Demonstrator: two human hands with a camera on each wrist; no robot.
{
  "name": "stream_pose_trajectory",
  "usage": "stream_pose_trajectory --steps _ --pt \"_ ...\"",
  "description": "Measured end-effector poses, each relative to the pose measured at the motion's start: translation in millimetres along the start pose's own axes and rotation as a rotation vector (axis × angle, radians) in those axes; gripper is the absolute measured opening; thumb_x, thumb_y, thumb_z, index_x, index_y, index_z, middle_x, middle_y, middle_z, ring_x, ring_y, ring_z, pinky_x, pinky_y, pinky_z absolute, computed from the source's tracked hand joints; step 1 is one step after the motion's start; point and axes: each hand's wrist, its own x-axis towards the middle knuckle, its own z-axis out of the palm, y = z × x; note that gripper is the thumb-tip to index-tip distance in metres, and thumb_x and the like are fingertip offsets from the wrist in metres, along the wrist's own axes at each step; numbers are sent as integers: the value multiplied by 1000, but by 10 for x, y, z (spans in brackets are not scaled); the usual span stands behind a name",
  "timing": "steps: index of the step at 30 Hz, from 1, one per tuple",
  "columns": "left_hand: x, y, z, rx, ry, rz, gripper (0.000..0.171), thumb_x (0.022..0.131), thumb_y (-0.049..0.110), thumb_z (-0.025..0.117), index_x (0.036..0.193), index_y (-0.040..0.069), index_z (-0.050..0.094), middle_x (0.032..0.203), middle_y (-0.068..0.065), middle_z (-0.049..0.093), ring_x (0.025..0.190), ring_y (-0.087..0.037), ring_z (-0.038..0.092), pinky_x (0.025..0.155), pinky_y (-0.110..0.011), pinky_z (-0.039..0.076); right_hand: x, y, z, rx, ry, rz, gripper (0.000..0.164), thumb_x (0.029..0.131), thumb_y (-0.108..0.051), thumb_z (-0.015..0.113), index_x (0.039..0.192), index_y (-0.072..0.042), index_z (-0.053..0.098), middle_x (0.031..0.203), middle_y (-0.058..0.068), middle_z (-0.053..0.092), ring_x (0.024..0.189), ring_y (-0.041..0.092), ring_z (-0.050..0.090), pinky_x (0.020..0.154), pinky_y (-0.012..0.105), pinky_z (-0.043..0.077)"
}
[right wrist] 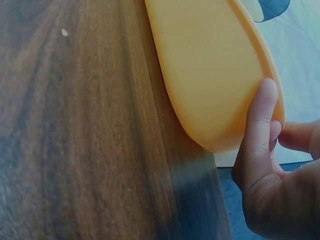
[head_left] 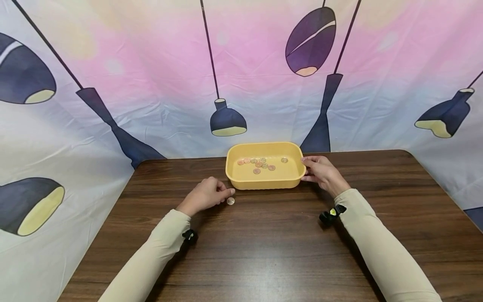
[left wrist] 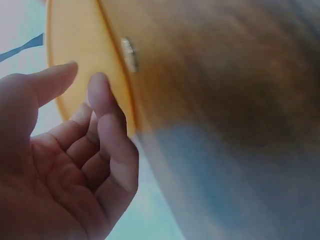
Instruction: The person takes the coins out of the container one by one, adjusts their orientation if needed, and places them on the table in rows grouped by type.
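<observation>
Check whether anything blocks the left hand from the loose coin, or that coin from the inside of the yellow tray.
Nothing visible stands between the left hand and the loose coin. From coin to inside, apart from the hand itself, only the near wall of the yellow tray stands in the way.
</observation>
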Motion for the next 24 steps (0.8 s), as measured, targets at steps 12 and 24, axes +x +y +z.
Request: stream_pose_trajectory --steps 12,24 --pt "113 328 -227 -45 161 194 27 103 34 71 87 12 74 74 4 61 67 -13 53 61 -29 45 -6 -15 -34 -15 -11 3 46 115 -19 46 150 11 41 92 4 60 67 7 62 67 20 63" --pt "605 521 -335 70 143 216 28 103 19 71 123 -1 72 114 -14 75 104 -27 72 91 -40 61 -9 -9 -24 -17 -9 4 46 114 -18 47 149 12 41 90 6 59 66 7 60 66 20 63"
